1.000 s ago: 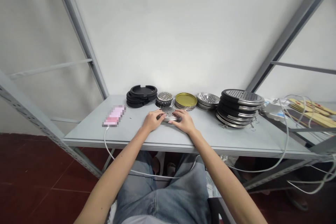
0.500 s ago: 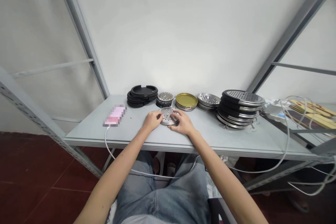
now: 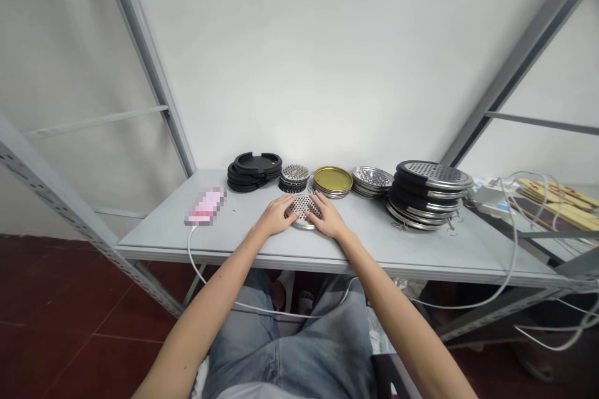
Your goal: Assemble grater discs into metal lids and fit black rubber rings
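Observation:
A round silver disc with many holes (image 3: 304, 204) lies flat on the grey table, between my hands. My left hand (image 3: 277, 214) grips its left side, thumb on the front edge and fingers along the rim. On the right side, my right hand (image 3: 328, 216) holds it the same way, fingers on the far rim and thumb over the perforated face. Just behind stand a short stack of small studded metal discs (image 3: 294, 173) and a stack topped by a gold-coloured lid (image 3: 332, 179).
Black rings (image 3: 255, 169) are stacked at the back left, shiny grater plates (image 3: 372, 178) right of the gold lid. A tall stack of black-and-silver discs (image 3: 428, 193) stands further right. A phone (image 3: 206, 206) with a white cable lies left.
Both hands have shifted: the left fingers now reach forward along the disc's rim, and the right fingers have straightened towards its far edge. The disc sits slightly nearer to me.

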Demonstrator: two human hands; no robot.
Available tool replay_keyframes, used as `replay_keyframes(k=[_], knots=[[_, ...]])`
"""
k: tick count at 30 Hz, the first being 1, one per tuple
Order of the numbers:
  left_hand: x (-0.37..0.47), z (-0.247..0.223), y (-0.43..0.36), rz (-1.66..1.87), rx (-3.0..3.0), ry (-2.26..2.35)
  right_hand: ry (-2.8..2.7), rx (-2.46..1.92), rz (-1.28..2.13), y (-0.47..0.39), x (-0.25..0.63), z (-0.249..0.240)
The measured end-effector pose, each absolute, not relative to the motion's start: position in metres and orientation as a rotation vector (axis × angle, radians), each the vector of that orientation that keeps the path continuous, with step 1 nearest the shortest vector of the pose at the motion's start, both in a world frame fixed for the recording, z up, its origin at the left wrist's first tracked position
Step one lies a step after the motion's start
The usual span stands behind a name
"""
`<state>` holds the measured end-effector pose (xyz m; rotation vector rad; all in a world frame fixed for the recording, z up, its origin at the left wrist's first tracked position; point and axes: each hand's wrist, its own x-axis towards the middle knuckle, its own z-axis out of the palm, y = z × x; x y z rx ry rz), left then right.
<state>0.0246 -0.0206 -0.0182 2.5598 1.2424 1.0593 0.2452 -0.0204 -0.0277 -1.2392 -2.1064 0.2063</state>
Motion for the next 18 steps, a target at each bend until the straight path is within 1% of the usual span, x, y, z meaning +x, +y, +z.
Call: replay_keyframes(k=[3, 8, 12, 18], knots=[[0.0264, -0.0171, -0.0224, 0.931, 2.587, 1.291, -2.168, -1.258, 0.224, -0.019, 0.2441, -0.0283], [0.0281, -0.0125, -0.0253, 0.827, 2.608, 1.311, -2.239, -1.27, 0.195, -0.0177, 0.2431, -0.0273], [0.0279, -0.0106, -0.0267, 0.824, 2.616, 1.319, -2.231, -1.264, 0.198, -0.018, 0.2432, -0.0266], [0.0284, -0.0123, -0.0256, 0.916, 2.636, 1.317, -2.16, -1.295, 0.254, -0.0208, 0.243, -0.025]])
